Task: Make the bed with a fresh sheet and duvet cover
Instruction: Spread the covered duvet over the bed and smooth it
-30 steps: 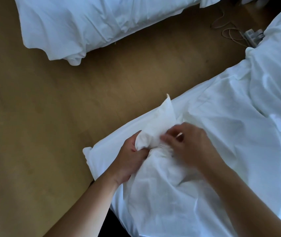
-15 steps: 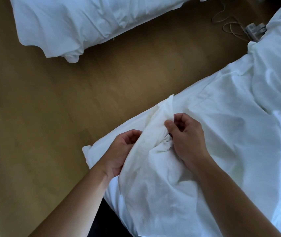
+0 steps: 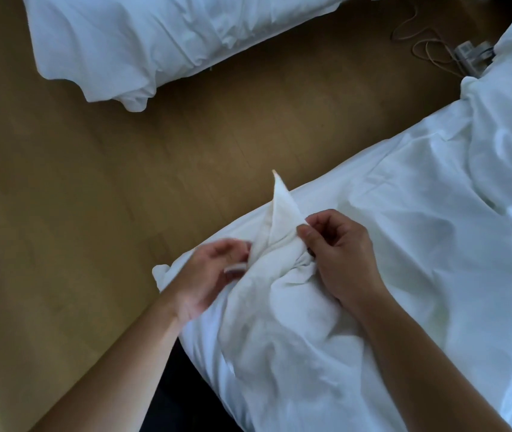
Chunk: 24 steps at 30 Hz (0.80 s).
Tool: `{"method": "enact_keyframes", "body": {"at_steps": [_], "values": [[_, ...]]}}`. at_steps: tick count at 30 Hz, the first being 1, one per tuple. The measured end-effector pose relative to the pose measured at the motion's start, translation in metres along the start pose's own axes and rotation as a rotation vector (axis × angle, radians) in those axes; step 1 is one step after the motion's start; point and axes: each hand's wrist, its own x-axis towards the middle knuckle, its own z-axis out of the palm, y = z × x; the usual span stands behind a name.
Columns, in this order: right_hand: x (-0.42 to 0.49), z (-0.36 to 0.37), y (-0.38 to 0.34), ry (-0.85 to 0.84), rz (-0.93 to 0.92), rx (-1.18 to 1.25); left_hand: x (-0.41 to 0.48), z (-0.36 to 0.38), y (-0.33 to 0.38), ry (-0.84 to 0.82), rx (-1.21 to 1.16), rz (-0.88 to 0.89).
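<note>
Pinching the upright corner of the cover point(image 3: 281, 213) with right hand point(image 3: 338, 254) thumb and forefinger, blurred left hand point(image 3: 211, 275) curled round the bunch beside, at the bed point(image 3: 404, 198) edge.

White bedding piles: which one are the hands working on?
The lower-right pile, where the left hand and right hand grip a raised corner; the upper-left pile lies apart, untouched.

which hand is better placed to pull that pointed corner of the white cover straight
Right, probably. The right hand pinches the fabric at the base of the cover corner, which stands up. The left hand sits lower beside the bunched fold, blurred, its grip unclear.
</note>
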Motion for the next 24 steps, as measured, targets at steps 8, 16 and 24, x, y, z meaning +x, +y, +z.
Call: {"method": "enact_keyframes", "body": {"at_steps": [8, 16, 24], "values": [[-0.001, 0.000, 0.001, -0.020, 0.017, -0.010, 0.041, 0.034, 0.026, -0.243, 0.019, 0.056], [-0.003, -0.012, 0.001, 0.002, 0.131, -0.208, 0.047, 0.042, 0.030, -0.019, 0.053, 0.211], [-0.017, -0.029, -0.011, -0.320, 0.093, -0.576, 0.048, 0.042, 0.023, -0.054, -0.005, 0.088]]}}
